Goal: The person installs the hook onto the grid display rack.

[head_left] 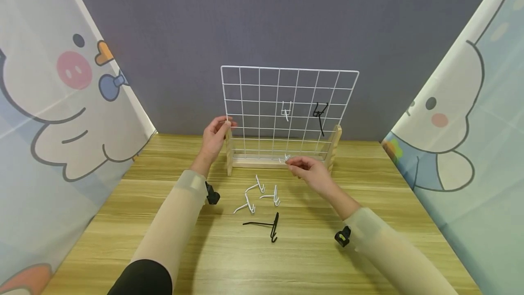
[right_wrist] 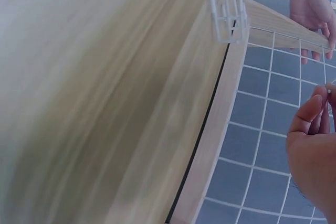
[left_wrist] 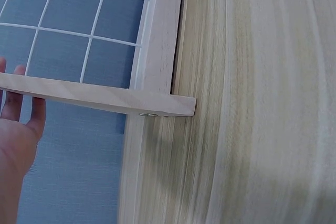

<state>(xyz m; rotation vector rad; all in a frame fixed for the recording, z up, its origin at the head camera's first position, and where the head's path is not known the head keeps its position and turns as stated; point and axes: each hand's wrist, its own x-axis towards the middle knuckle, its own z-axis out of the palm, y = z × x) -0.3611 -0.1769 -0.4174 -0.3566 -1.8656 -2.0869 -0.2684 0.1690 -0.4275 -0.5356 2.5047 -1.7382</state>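
Note:
A white wire grid (head_left: 277, 86) stands upright in a wooden stand (head_left: 262, 164). My left hand (head_left: 214, 138) grips the top of the left wooden post (left_wrist: 94, 94), fingers around it in the left wrist view. Low in front of the grid, my right hand (head_left: 313, 174) pinches a small white hook (head_left: 284, 159) between thumb and fingertips; in the right wrist view the fingers (right_wrist: 307, 116) mostly hide it. On the grid hang another white hook (head_left: 285, 112) and, to its right, a longer black hook (head_left: 320, 119).
Three white hooks, one at the back (head_left: 258, 184), one at left (head_left: 247, 204) and one at right (head_left: 275, 196), lie on the wooden table (head_left: 327, 263) before the stand. A black hook (head_left: 273, 225) lies nearer. Behind rises a grey panel (head_left: 286, 17), with printed cloths at both sides.

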